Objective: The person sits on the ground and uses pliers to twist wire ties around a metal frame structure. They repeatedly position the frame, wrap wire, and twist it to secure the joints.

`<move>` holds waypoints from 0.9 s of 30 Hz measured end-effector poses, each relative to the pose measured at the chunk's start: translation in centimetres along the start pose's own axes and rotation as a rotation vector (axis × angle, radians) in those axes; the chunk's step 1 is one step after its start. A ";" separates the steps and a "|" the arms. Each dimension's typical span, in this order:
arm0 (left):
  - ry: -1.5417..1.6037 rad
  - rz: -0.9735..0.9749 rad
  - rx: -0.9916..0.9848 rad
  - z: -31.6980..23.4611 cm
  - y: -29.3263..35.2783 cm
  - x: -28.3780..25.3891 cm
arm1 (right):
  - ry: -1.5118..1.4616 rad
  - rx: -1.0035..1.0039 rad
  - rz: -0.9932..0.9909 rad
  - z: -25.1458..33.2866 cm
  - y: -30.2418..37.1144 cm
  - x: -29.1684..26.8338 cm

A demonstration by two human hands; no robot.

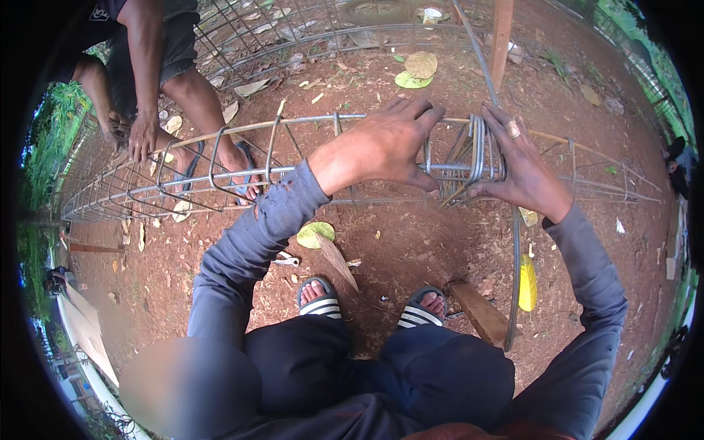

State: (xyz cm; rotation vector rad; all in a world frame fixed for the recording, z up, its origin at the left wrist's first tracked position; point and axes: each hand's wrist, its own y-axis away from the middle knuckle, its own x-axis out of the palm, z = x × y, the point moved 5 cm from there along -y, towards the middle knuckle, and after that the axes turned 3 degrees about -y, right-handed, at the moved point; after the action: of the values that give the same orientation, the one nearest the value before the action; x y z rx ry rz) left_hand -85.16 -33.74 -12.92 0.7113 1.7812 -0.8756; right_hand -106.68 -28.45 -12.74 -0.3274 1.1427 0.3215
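A long rebar cage point(257, 173) of thin steel bars with bent square stirrups runs across in front of me at hand height. My left hand point(389, 143) lies over it, fingers on the top bar and thumb lower down, gripping a single stirrup point(427, 155) between them. Close to its right, a tight bundle of stirrups point(478, 150) hangs around the long bars. My right hand point(524, 169), with a ring on one finger, clasps the right side of this bundle, fingers at the top and thumb at the bottom. Its palm side is partly hidden.
A co-worker's hands point(132, 136) are at the cage's left part. Behind lies steel mesh point(293, 33) near a wooden post point(501, 44). A leaning bar point(515, 286) and a wood block point(480, 312) are by my right foot. Leaves, including a yellow leaf point(527, 283), litter the red soil.
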 end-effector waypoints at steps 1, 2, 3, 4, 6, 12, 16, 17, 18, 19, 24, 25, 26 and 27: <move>-0.040 -0.069 0.021 -0.3 0.1 -0.5 | -0.053 0.086 -0.054 -0.5 1.1 -0.4; -0.008 -0.120 0.021 -0.8 0.4 -0.9 | -0.106 0.171 -0.111 -1.0 2.7 -0.5; 0.021 -0.173 0.019 -2.0 0.6 -2.3 | -0.157 0.252 -0.173 -1.2 4.4 -0.6; 0.060 -0.228 0.026 -3.2 0.8 -3.2 | -0.319 0.347 -0.248 -1.2 6.6 -0.8; 0.173 -0.302 0.025 -4.6 1.5 -3.4 | -0.661 0.503 -0.399 -0.5 10.8 0.1; 0.191 -0.274 -0.009 -6.7 1.5 -3.6 | -1.223 0.858 -0.061 1.8 18.7 3.8; 0.185 -0.050 -0.120 -4.3 -3.8 -4.1 | -1.609 0.783 -0.047 3.0 19.2 5.6; 0.249 0.027 -0.173 -3.2 -6.0 -4.0 | -1.609 0.767 -0.125 2.7 18.7 5.9; 0.154 0.004 -0.082 -2.3 -8.1 -3.8 | -1.607 0.746 -0.199 2.2 18.1 6.0; 0.051 -0.019 0.005 -1.0 -10.0 -3.2 | -1.550 0.598 -0.248 1.1 16.8 5.9; -0.574 -0.050 0.744 2.2 -15.0 2.6 | -2.295 0.346 -0.779 -6.8 9.8 7.9; -0.544 -0.071 0.777 1.5 -15.4 3.2 | -2.436 0.309 -0.909 -8.3 8.6 7.5; -0.515 -0.090 0.812 0.8 -15.8 3.9 | -2.420 0.233 -0.960 -9.7 7.7 7.0; -0.475 -0.103 0.854 0.3 -16.1 4.9 | -2.404 0.167 -1.024 -11.3 6.9 7.6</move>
State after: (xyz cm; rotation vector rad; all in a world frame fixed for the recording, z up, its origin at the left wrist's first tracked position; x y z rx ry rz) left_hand -99.29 -42.77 -13.70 0.8419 0.9856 -1.7461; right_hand -115.99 -26.24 -24.61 -0.1270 -1.3847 -0.3630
